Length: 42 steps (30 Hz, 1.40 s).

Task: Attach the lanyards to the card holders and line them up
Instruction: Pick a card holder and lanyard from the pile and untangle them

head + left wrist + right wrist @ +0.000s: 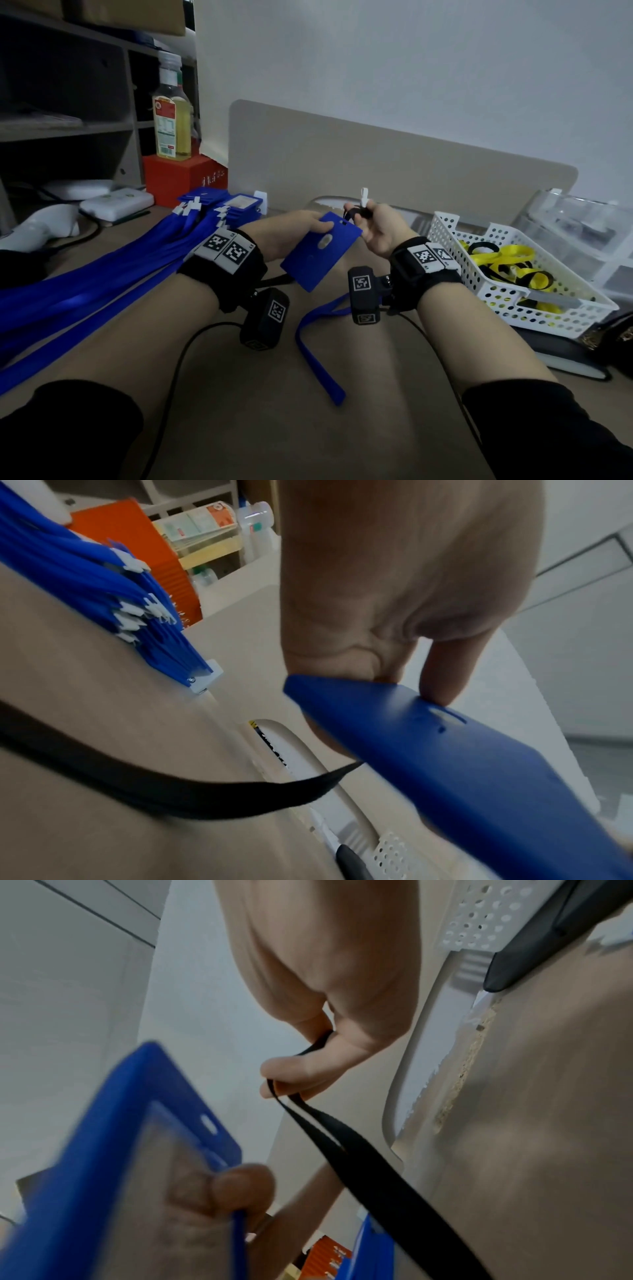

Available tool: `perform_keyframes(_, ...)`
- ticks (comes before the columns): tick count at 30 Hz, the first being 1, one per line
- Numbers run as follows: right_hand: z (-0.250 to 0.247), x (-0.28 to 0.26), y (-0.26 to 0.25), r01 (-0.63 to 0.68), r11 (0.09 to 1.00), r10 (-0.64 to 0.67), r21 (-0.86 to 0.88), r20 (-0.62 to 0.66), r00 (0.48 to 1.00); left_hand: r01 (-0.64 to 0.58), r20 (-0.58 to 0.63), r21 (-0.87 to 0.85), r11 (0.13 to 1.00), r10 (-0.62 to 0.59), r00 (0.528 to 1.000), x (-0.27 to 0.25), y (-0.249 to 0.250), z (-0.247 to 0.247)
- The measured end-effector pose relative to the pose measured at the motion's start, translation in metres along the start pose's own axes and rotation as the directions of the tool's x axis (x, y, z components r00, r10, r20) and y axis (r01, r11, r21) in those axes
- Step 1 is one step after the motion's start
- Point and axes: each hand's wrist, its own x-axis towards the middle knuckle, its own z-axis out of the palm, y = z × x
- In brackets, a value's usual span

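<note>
My left hand (308, 222) grips a blue card holder (320, 251) by its upper left corner, thumb on top, and holds it tilted above the desk. Its slot (343, 222) faces my right hand (363, 210), which pinches the end of a blue lanyard (318, 346) just below its white clip (363, 197). The strap hangs down to the desk between my forearms. In the wrist views the card holder (462, 764) (137, 1137) is close up. There the lanyard (359, 1158) looks black. The right hand (284, 1080) holds its looped end. The left hand (394, 656) clamps the holder's edge.
A pile of blue lanyards with holders (102, 274) fans out on the left. A white perforated basket (445, 226) of yellow lanyards stands at the right, with clear plastic drawers (582, 219) behind. A beige divider panel (376, 164) closes the back. An oil bottle (171, 113) stands on a red box (181, 178).
</note>
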Motion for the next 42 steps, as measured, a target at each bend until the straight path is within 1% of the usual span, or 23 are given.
perform_keyframes(3,0.003,-0.001,-0.006,-0.035,0.999,0.034,0.018,0.063,0.997,-0.044,0.051,-0.009,0.999,0.044,0.998,0.000,0.000,0.004)
perform_keyframes(5,0.006,-0.006,-0.012,-0.021,1.000,0.020,0.021,0.064,0.998,-0.025,0.112,-0.023,0.999,0.027,0.993,-0.001,0.000,0.003)
perform_keyframes(6,0.005,-0.006,-0.014,0.013,1.000,-0.014,0.023,0.037,0.999,-0.006,0.153,-0.009,1.000,0.007,0.988,-0.003,0.000,0.002)
perform_keyframes(8,0.000,0.000,-0.017,0.070,0.997,-0.067,0.033,-0.067,0.995,0.015,0.218,0.030,0.999,-0.022,0.976,-0.006,-0.001,0.000)
perform_keyframes(9,-0.006,0.007,-0.017,0.113,0.993,-0.109,0.022,-0.124,0.986,0.014,0.229,0.037,0.999,-0.022,0.973,-0.006,0.000,-0.002)
perform_keyframes(10,-0.012,0.012,-0.015,0.121,0.992,-0.116,0.024,-0.170,0.979,0.003,0.222,0.035,0.999,-0.011,0.975,-0.007,0.000,-0.003)
perform_keyframes(11,-0.015,0.011,-0.015,0.098,0.993,-0.085,0.064,-0.186,0.979,-0.019,0.202,0.031,0.999,0.012,0.979,-0.007,0.001,-0.003)
perform_keyframes(12,-0.021,0.015,-0.014,0.075,0.997,-0.077,-0.019,-0.197,0.977,-0.047,0.176,0.025,0.999,0.042,0.983,-0.006,0.003,-0.003)
perform_keyframes(13,-0.023,0.015,-0.012,0.034,0.998,-0.044,-0.055,-0.191,0.981,-0.075,0.150,0.015,0.997,0.072,0.986,-0.005,0.005,-0.003)
perform_keyframes(14,-0.022,0.012,-0.008,-0.031,0.998,0.022,-0.060,-0.147,0.989,-0.101,0.128,-0.001,0.995,0.101,0.987,-0.004,0.007,-0.002)
perform_keyframes(15,-0.023,0.009,-0.003,-0.033,0.986,0.018,-0.165,-0.091,0.996,-0.125,0.111,-0.018,0.992,0.127,0.986,-0.002,0.009,0.000)
perform_keyframes(17,-0.019,0.005,0.003,-0.096,0.922,0.116,-0.375,0.031,0.993,-0.162,0.088,-0.040,0.986,0.165,0.982,0.002,0.012,0.004)
perform_keyframes(19,-0.018,-0.003,0.008,-0.085,0.824,0.195,-0.560,0.139,0.971,-0.186,0.062,-0.060,0.981,0.189,0.980,0.006,0.015,0.009)
perform_keyframes(20,-0.017,-0.005,0.009,-0.088,0.813,0.250,-0.575,0.208,0.946,-0.196,0.047,-0.081,0.977,0.200,0.979,0.008,0.016,0.011)
perform_keyframes(22,-0.018,-0.009,0.013,-0.119,0.824,0.326,-0.554,0.293,0.899,-0.208,0.006,-0.130,0.969,0.211,0.977,0.011,0.018,0.014)
perform_keyframes(26,-0.023,-0.014,0.013,-0.177,0.852,0.402,-0.493,0.399,0.824,-0.219,-0.121,-0.192,0.957,0.198,0.973,0.018,0.023,0.017)
perform_keyframes(27,-0.026,-0.016,0.012,-0.177,0.858,0.400,-0.483,0.410,0.820,-0.219,-0.148,-0.190,0.957,0.193,0.970,0.019,0.023,0.017)
perform_keyframes(29,-0.030,-0.021,0.009,-0.143,0.877,0.353,-0.458,0.413,0.840,-0.212,-0.183,-0.186,0.959,0.178,0.967,0.022,0.023,0.016)
perform_keyframes(32,-0.036,-0.032,0.002,-0.015,0.892,0.230,-0.452,0.425,0.876,-0.191,-0.198,-0.198,0.961,0.151,0.969,0.026,0.022,0.018)
perform_keyframes(34,-0.043,-0.031,-0.003,-0.014,0.911,0.203,-0.413,0.417,0.886,-0.184,-0.211,-0.217,0.959,0.138,0.968,0.030,0.023,0.022)
perform_keyframes(37,-0.055,-0.027,-0.013,-0.041,0.940,0.192,-0.338,0.427,0.884,-0.163,-0.244,-0.248,0.955,0.101,0.964,0.033,0.023,0.027)
perform_keyframes(39,-0.059,-0.027,-0.024,-0.011,0.950,0.141,-0.313,0.398,0.906,-0.138,-0.239,-0.260,0.956,0.075,0.968,0.035,0.022,0.030)
perform_keyframes(42,-0.062,-0.026,-0.055,0.090,0.963,-0.024,-0.253,0.252,0.967,-0.094,-0.217,-0.249,0.964,0.039,0.975,0.038,0.022,0.034)
